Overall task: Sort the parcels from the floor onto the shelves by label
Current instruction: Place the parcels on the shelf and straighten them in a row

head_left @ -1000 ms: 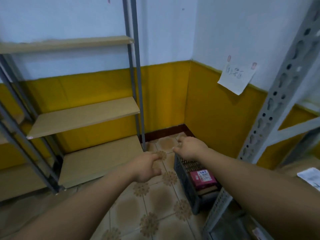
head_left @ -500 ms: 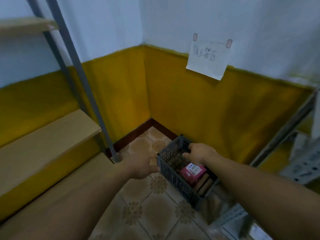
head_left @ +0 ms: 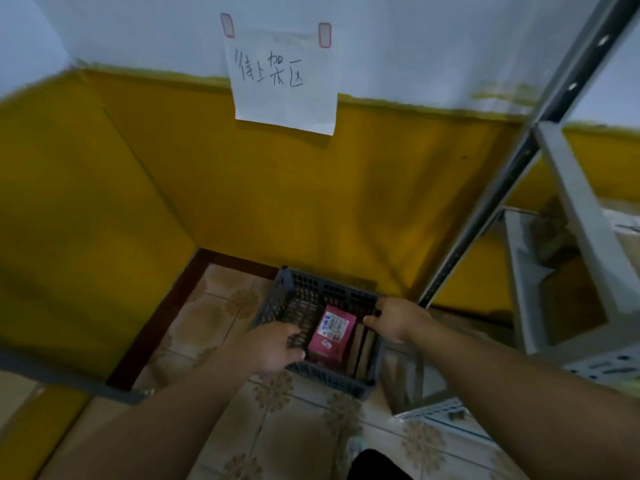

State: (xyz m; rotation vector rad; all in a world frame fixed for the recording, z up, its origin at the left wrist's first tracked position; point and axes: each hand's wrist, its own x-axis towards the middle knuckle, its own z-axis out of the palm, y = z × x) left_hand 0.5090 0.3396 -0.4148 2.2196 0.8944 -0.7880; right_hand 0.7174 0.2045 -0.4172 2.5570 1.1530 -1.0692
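Crate (head_left: 301, 289) sat on the floor tiles (head_left: 214, 317) tight in the corner — yellow wall (head_left: 311, 202) right behind it, grey shelf upright (head_left: 485, 216) just beside its far rt corner, so no approach from back or rt. Top was open. Inside, pink parcel (head_left: 332, 332) and brown parcels (head_left: 362, 344) filled the rt half; the left half offered finger room. Left hand (head_left: 273, 348) covered the left wall, right hand (head_left: 398, 322) the rt rim — grips unclear. Tiles left and front gave open approach.

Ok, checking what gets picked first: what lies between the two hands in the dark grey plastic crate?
Head view: a pink box with a white label lies between left hand and right hand, inside the crate.
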